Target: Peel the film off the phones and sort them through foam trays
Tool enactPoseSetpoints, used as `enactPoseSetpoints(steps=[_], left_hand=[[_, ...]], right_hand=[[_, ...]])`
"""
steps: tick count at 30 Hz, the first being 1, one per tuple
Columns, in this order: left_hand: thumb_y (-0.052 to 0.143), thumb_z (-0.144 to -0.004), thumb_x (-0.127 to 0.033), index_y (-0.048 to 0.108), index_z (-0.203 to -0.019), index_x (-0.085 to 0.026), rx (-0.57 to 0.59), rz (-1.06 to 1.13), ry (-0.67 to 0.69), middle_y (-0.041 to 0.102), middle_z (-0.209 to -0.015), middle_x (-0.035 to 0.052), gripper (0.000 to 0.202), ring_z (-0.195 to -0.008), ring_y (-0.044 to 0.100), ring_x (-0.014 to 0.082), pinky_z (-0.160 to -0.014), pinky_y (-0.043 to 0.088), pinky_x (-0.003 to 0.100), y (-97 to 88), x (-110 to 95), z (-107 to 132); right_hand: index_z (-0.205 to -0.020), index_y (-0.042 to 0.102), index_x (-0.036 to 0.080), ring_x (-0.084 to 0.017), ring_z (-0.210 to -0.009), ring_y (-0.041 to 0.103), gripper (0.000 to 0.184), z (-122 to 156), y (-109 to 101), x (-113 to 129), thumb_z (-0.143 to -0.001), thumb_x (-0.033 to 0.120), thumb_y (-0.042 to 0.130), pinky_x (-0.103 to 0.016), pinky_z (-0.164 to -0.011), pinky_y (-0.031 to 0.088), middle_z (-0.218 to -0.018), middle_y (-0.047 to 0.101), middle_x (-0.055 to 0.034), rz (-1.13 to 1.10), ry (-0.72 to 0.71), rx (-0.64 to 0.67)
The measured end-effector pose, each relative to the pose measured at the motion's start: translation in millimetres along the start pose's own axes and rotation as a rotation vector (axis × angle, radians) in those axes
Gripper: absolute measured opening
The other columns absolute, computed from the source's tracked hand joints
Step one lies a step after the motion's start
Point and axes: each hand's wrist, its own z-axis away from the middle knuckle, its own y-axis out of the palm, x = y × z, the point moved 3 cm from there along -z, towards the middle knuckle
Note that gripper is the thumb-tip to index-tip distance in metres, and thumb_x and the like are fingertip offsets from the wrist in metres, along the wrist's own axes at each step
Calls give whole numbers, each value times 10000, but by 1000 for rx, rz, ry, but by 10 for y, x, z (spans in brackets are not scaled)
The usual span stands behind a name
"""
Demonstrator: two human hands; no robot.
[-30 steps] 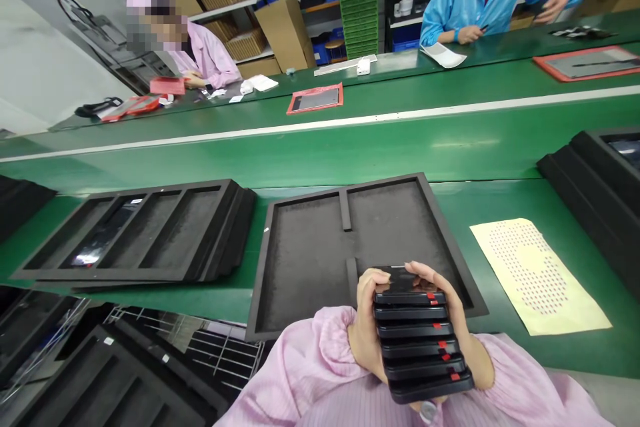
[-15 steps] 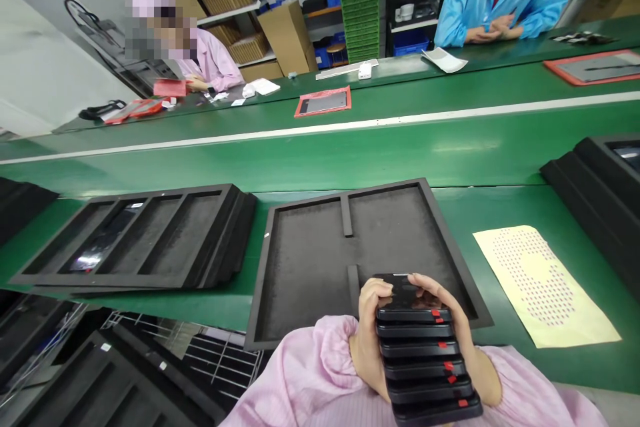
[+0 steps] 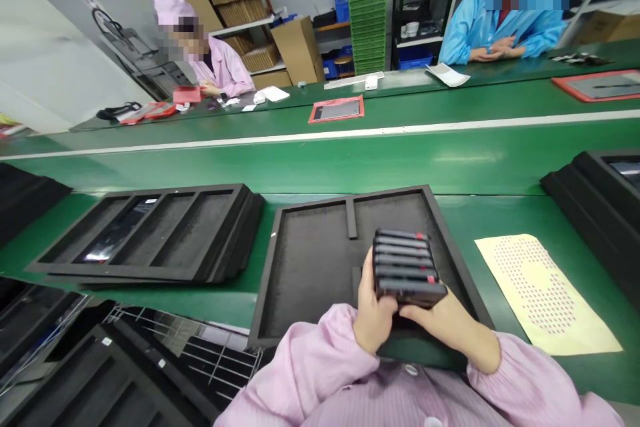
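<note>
Between my two hands I hold a stack of black smartphones (image 3: 404, 260), several of them, edges facing me, with small red stickers on some edges. My left hand (image 3: 374, 313) grips the stack's left side, thumb near the bottom phone. My right hand (image 3: 443, 320) holds it from the right and below; its fingers are partly hidden behind the phones. The stack is above the right part of a black foam tray (image 3: 315, 267) with a short divider at its top and bottom. No phones show in the visible part of that tray.
Left lies a stack of slotted black trays (image 3: 170, 233), one slot holding a phone (image 3: 120, 230). A yellow sticker sheet (image 3: 547, 293) with red dots lies right, near more black trays (image 3: 590, 213). Across the green bench sit a person in pink (image 3: 225, 67) and one in blue (image 3: 465, 27).
The stack of phones has been raised away from my body and tilted, so its edges now face me. My hands have shifted to its lower sides. The camera view has moved slightly.
</note>
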Motion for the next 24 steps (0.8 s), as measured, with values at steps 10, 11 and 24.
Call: enactPoseSetpoints(steps=[10,11,24], left_hand=[[557,-734,-568,657,-822,-157,-104,-73,-68,669,-1041,120,432,-1063,581,272,-968,416,384,173,241,-365],[604,-725,-493,656,-877,-175,-132,-89,-32,621,-1162,107,357,-1167,511,258,-1033,349,357,151,239,-381],[489,-819,-444,651,-837,-189,73,-94,82,669,-944,46,303,-956,588,184,-885,420,308,206,124,-1067]], right_hand=[[-1392,202,106,-300,-1013,576,799,97,-25,176,-713,358,539,-423,-851,467,-1178,552,-149,135,412,22],[-1372,242,97,-295,-1012,577,771,93,-22,147,-717,390,523,-417,-850,472,-1182,549,-152,120,388,-13],[-1180,498,165,-180,-535,513,526,-787,-187,-271,-769,492,491,-311,-485,442,-749,582,-30,-77,265,-129]])
